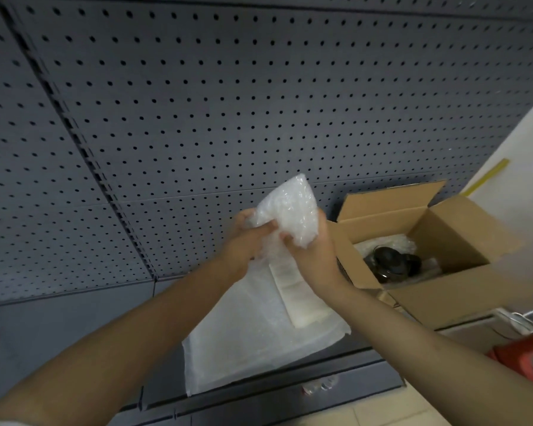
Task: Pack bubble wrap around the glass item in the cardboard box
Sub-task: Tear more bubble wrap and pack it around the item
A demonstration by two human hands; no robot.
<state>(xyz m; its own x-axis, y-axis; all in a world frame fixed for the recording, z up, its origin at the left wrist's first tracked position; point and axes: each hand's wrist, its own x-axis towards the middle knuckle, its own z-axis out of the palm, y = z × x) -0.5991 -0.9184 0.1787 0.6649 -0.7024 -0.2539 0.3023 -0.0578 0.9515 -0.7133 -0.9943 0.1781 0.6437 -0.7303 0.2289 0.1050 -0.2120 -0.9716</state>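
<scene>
Both hands hold a crumpled wad of clear bubble wrap [286, 210] in the air, left of the box. My left hand [243, 241] grips its lower left part and my right hand [311, 250] clutches its lower right part. The open cardboard box [443, 238] stands on the dark shelf to the right, flaps up. Inside it lies a glass item with a black lid [391, 262], with some bubble wrap [366, 247] tucked along its far-left side. A flat sheet of bubble wrap [253, 339] lies on the shelf under my hands.
A dark grey pegboard wall [197, 103] rises behind the shelf. The shelf's front edge [290, 392] runs below the flat sheet. A red object [526, 358] sits low at the right edge, beside a pale wall [530, 142].
</scene>
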